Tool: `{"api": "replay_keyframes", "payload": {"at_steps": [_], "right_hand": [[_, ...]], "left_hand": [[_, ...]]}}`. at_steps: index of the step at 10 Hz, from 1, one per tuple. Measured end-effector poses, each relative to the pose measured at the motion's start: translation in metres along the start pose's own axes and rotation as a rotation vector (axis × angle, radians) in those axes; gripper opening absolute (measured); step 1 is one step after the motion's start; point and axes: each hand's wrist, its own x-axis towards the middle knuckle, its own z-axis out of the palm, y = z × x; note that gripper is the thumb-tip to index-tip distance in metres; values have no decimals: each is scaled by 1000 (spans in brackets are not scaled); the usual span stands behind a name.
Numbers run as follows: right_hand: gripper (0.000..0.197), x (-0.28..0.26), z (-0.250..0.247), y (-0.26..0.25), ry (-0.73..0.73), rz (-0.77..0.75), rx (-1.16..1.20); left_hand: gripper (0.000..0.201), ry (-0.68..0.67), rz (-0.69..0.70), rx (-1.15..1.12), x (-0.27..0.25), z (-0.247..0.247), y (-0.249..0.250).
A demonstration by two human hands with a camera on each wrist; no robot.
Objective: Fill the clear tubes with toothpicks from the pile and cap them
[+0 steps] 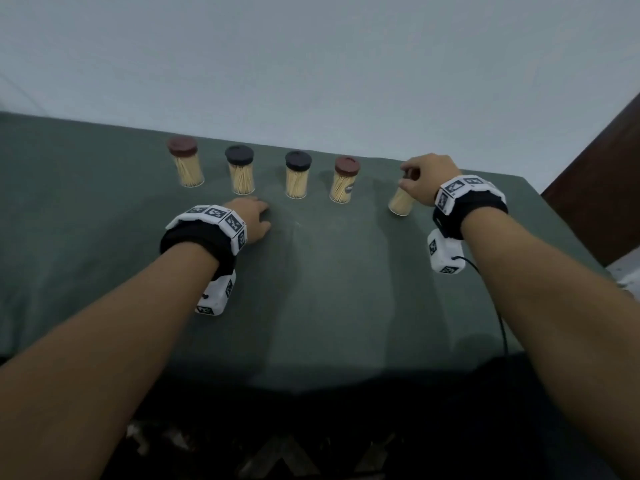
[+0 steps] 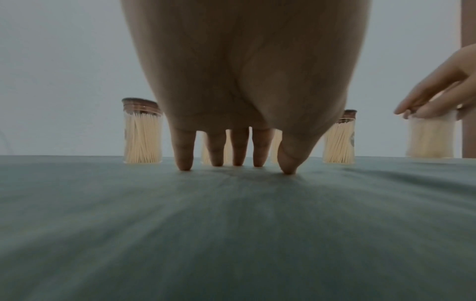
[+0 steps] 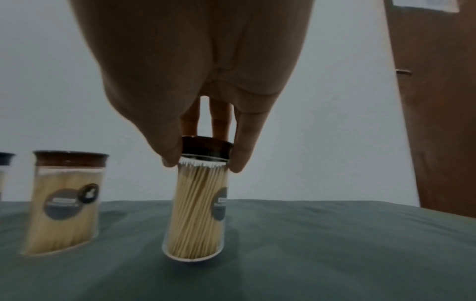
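Note:
Several clear tubes full of toothpicks stand capped in a row at the back of the green cloth: a brown-capped tube (image 1: 187, 162), two black-capped tubes (image 1: 240, 171) (image 1: 297, 174), and another brown-capped tube (image 1: 343, 180). My right hand (image 1: 420, 176) grips a fifth capped tube (image 1: 401, 202) (image 3: 198, 203) by its brown cap (image 3: 206, 148), thumb and fingers around the rim, the tube tilted and slightly off the cloth. My left hand (image 1: 254, 220) (image 2: 237, 163) rests on the cloth with straight fingertips, holding nothing, just in front of the row.
The green cloth (image 1: 311, 289) covers the table up to a pale wall. A brown wooden door (image 1: 609, 174) stands at the right past the table's edge. A black cable (image 1: 498, 317) runs from my right wrist unit toward the near edge.

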Motion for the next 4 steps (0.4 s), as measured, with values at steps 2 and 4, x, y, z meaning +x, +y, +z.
{"api": "replay_keyframes", "payload": {"at_steps": [2,4], "right_hand": [[37,19,14,-27,-20,-58,-27],[47,16,18,-22,6,-61,45]], "left_hand": [[56,1,-13,-14,1,2,-2],[54,8,-4,-24,5,2,-2]]}}
